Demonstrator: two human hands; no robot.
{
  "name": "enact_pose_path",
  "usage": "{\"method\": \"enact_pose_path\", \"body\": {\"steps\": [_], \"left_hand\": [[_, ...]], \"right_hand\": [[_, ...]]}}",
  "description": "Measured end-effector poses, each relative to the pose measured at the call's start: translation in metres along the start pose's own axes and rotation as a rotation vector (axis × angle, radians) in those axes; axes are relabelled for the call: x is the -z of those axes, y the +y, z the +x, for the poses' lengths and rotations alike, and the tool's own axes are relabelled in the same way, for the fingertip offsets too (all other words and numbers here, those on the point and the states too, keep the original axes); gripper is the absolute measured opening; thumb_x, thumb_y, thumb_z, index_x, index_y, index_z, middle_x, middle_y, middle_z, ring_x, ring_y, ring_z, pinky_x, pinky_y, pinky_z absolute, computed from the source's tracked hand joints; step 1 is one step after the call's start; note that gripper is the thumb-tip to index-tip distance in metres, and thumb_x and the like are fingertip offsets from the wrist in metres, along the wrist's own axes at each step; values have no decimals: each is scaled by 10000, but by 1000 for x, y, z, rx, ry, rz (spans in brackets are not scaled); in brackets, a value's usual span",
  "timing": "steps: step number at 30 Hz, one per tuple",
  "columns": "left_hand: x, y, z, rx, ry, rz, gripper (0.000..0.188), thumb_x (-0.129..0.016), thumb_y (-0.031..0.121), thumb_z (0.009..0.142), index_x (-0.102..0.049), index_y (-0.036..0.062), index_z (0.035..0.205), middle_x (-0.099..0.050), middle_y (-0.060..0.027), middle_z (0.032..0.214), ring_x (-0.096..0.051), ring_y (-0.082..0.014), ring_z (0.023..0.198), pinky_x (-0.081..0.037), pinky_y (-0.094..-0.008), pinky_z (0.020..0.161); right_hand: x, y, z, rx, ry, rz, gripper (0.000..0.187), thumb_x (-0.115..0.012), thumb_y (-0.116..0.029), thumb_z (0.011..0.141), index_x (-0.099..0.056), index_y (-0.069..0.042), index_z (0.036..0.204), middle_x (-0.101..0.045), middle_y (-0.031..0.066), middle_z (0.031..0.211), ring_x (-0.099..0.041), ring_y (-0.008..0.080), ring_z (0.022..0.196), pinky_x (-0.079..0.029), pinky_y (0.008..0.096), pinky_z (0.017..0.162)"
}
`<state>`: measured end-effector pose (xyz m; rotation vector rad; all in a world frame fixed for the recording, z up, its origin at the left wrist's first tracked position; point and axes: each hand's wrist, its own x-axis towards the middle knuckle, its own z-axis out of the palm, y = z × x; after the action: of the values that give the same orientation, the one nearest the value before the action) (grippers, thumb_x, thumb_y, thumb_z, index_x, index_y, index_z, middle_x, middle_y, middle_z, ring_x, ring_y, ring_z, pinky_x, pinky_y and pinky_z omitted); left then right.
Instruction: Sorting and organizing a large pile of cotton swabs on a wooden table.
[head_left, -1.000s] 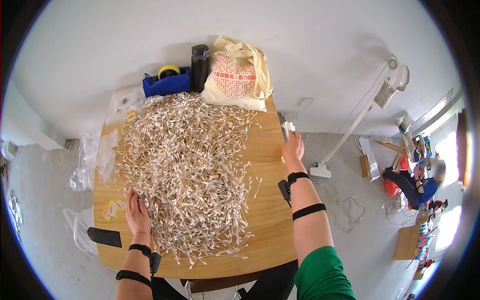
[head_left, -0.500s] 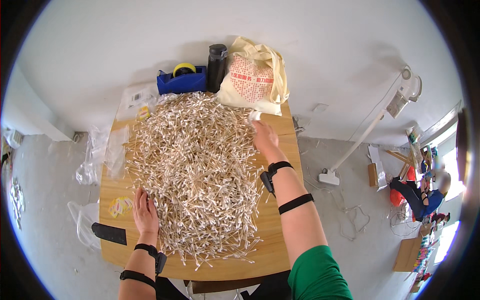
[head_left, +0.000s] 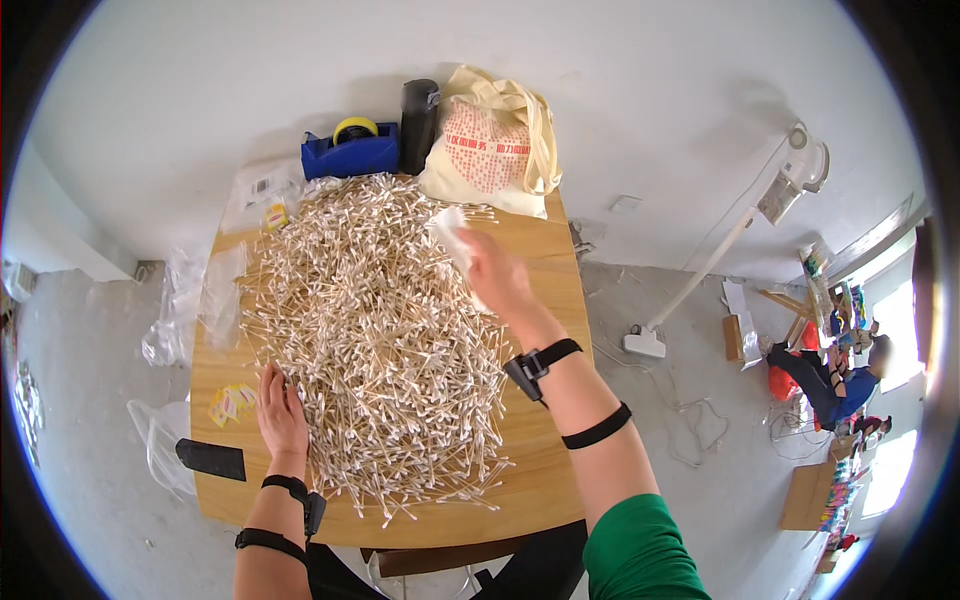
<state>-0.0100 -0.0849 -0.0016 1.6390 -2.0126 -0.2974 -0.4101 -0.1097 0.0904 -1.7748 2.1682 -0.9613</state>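
A large heap of cotton swabs (head_left: 380, 340) covers the middle of the wooden table (head_left: 545, 420). Over its right upper side, my right hand (head_left: 495, 272), slightly blurred, is closed on a white, thin, soft-looking piece (head_left: 450, 228), like a tissue or a small bag; its exact kind cannot be made out. Part of that piece shows below the fingers too. My left hand (head_left: 282, 412) rests on the table against the heap's left edge, fingers stretched out and holding nothing. Yellow-and-white packets (head_left: 232, 403) lie just left of it.
Along the far edge stand a blue tape dispenser (head_left: 350, 155), a black bottle (head_left: 419, 128) and a cream tote bag (head_left: 490, 150). Clear plastic bags (head_left: 222, 295) and a black strip (head_left: 210, 460) lie at the left edge. Another person (head_left: 840, 385) sits far right.
My right hand has moved left from the heap's right edge to over the swabs, carrying the white piece. My left hand stays beside the heap. The whole view has shifted slightly.
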Motion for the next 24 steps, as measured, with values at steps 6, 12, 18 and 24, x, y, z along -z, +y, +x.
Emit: {"method": "enact_pose_path", "body": {"steps": [6,12,18,24], "left_hand": [[2,4,0,4,0,-7,280,-485,167,971,-567,19,1194,-496,-147,1399,-460,-349,1283,-391,-416,1047],[1,6,0,44,-33,-18,284,-487,181,973,-567,31,1201,-490,-140,1407,-451,-342,1292,-383,-424,1051],[0,-2,-2,33,-17,-7,294,-489,198,975,-566,34,1207,-487,-140,1410,-449,-341,1295,-381,-429,1052],[-4,1,2,37,-27,-63,334,-469,223,988,-542,31,1251,-475,-150,1413,-438,-341,1303,-370,-422,1070]], "right_hand": [[39,83,-7,-262,120,-152,420,-546,-77,857,-552,-124,1274,-597,132,1238,-582,327,1120,-475,422,934],[31,129,-17,-333,213,-252,451,-586,-187,899,-495,-90,1329,-534,154,1320,-524,362,1181,-436,437,986],[17,128,-71,-371,405,-352,454,-604,-192,893,-480,-14,1292,-487,183,1353,-460,378,1237,-381,452,1039],[16,108,-169,-501,276,-508,480,-549,-206,924,-444,-6,1347,-454,168,1410,-372,334,1352,-300,428,1123]]}}
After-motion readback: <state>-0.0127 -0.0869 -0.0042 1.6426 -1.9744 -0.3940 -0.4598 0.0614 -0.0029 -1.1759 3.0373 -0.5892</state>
